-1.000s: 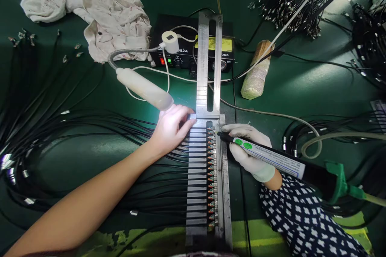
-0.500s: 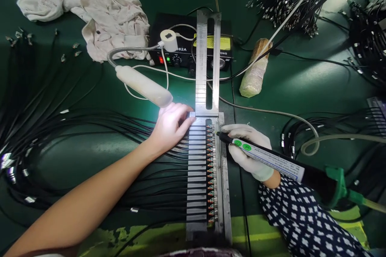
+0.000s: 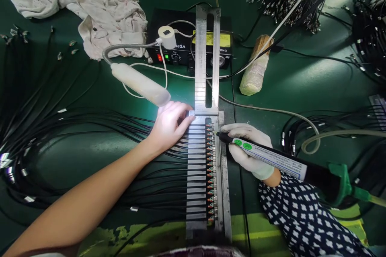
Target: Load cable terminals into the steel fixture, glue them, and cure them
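Observation:
A long metal jig (image 3: 224, 176) holds a row of black cables (image 3: 169, 188), with small metal connectors (image 3: 212, 176) at their ends. My bare left hand (image 3: 170, 124) grips the jig's upper left corner, thumb and index finger on its edge. In my gloved right hand (image 3: 251, 160) is a black dispensing syringe (image 3: 268, 156) with a white label and a green adapter (image 3: 340, 184) at its back. Its tip points left, just beside the upper connectors; I cannot tell whether it touches one. The slotted lid (image 3: 200, 60) of the jig lies folded back.
A lamp (image 3: 140, 84) shines over my left hand. Behind the lid stands a black dispenser controller (image 3: 169, 24). Crumpled cloth (image 3: 111, 20) lies at the back left, and a wrapped bundle of sticks (image 3: 255, 68) at the back right. Cable bundles (image 3: 289, 4) lie on both sides.
The view has shifted very slightly. Both hands, the syringe and the jig keep the same positions relative to each other.

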`<state>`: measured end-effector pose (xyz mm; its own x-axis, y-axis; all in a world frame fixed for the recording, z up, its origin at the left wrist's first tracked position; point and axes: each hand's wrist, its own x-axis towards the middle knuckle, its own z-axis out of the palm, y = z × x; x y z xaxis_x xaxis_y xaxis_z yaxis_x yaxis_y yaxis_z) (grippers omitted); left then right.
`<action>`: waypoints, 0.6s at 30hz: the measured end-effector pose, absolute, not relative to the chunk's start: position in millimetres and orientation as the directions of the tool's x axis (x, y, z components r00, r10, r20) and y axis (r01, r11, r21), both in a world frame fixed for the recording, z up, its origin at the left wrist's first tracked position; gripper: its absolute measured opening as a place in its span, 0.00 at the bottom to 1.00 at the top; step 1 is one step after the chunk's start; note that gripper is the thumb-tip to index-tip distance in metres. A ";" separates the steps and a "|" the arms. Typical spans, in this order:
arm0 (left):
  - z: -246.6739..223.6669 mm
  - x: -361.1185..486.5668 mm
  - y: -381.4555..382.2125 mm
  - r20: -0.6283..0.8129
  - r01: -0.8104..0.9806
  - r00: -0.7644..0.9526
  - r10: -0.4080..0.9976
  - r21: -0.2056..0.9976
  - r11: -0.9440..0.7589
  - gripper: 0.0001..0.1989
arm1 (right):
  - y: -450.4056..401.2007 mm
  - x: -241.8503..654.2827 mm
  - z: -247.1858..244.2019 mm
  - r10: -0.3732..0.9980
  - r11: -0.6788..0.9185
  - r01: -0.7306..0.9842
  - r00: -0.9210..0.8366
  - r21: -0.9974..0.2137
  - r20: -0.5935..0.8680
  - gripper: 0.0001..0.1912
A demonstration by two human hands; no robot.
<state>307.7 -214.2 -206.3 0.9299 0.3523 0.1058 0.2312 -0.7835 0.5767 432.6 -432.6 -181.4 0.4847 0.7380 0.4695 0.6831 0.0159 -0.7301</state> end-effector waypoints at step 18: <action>-205.4 308.0 -214.7 0.088 0.246 0.929 0.358 0.576 -0.779 0.11 | -430.7 433.8 -184.6 0.721 0.041 0.668 0.495 -0.743 0.485 0.05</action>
<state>308.0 -214.7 -205.4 0.9294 0.3584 0.0881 0.2459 -0.7793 0.5764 433.8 -430.7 -184.6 0.4951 0.7207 0.4853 0.6681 0.0413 -0.7429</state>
